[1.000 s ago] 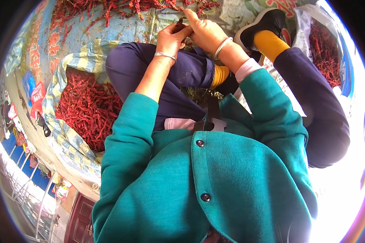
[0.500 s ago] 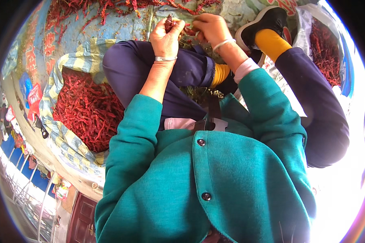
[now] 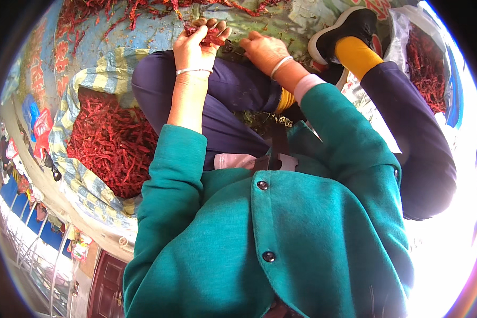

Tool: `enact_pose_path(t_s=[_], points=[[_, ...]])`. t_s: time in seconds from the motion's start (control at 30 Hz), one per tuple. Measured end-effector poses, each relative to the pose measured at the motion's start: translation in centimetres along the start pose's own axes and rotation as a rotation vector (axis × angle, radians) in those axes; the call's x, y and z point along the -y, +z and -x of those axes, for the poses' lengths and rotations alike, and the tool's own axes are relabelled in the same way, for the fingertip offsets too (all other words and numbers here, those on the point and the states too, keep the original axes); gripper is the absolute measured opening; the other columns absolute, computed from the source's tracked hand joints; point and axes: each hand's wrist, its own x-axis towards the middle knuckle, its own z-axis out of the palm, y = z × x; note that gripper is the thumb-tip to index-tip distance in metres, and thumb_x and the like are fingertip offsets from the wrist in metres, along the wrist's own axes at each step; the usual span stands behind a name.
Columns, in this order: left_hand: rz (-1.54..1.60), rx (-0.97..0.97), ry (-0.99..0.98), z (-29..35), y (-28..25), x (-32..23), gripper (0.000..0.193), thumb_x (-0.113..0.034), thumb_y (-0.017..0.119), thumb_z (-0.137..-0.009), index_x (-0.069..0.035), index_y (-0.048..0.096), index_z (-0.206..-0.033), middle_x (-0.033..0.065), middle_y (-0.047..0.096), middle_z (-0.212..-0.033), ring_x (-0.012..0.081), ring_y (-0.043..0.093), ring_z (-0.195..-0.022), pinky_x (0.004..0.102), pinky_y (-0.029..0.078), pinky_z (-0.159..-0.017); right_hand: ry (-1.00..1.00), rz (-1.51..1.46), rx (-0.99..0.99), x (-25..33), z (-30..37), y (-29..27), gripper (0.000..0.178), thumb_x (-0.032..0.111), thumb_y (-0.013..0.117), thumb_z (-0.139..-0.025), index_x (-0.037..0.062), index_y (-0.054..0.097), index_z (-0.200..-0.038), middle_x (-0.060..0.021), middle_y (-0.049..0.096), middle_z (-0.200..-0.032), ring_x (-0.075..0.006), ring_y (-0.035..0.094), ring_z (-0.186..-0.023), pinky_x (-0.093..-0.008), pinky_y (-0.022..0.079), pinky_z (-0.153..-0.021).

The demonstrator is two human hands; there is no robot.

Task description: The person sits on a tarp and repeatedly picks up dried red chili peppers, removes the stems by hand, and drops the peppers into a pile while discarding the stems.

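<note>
Dried red chili peppers (image 3: pixel 211 36) lie in my left hand (image 3: pixel 192 53), palm up with its fingers curled around them above my bent leg. To its right, slightly apart, is my right hand (image 3: pixel 267 54), its fingers bent and pressed together beside some dark stem bits. Whatever those fingertips hold, if anything, is too small to make out. Loose dried chilies (image 3: pixel 138 9) are spread on the printed sheet (image 3: pixel 159 33) beyond my hands.
On the left, a checked cloth sack (image 3: pixel 82 177) holds a heap of dried chilies (image 3: pixel 111 140). A clear plastic bag (image 3: pixel 399 34) with more chilies stands at the far right. My shoe (image 3: pixel 350 33) rests between that bag and my right hand. Stem scraps (image 3: pixel 259 123) lie between my legs.
My left hand has moved left and turned palm up with the chilies in it. My right hand has drawn apart from it and come slightly lower.
</note>
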Motion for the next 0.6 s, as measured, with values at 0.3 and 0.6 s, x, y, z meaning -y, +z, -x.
enact_pose_path(t_s=[0.3,0.6], points=[[-0.350,-0.235,-0.014,1.2,1.1,-0.1,0.008,-0.006,0.060,-0.083,-0.001,0.056,-0.088,0.0060,0.055,-0.071,0.0125,0.051,-0.057,0.0214,0.037,-0.043,0.194,-0.593,-0.318,-1.9,-0.2,0.8,0.022,0.008,0.060,-0.072,0.0050,0.062,-0.094,-0.0145,0.064,-0.081,-0.0285,0.063,-0.075,-0.0354,0.050,-0.065],[-0.605,-0.104,-0.240,2.3,3.6,2.4,0.015,-0.010,0.066,-0.080,-0.003,0.058,-0.090,-0.0005,0.055,-0.073,0.0072,0.048,-0.057,0.0192,0.035,-0.043,0.548,-2.002,-0.030,0.2,1.3,-2.4,0.010,0.017,0.060,-0.084,0.0129,0.062,-0.093,0.0028,0.062,-0.084,-0.0100,0.054,-0.073,-0.0284,0.042,-0.064]])
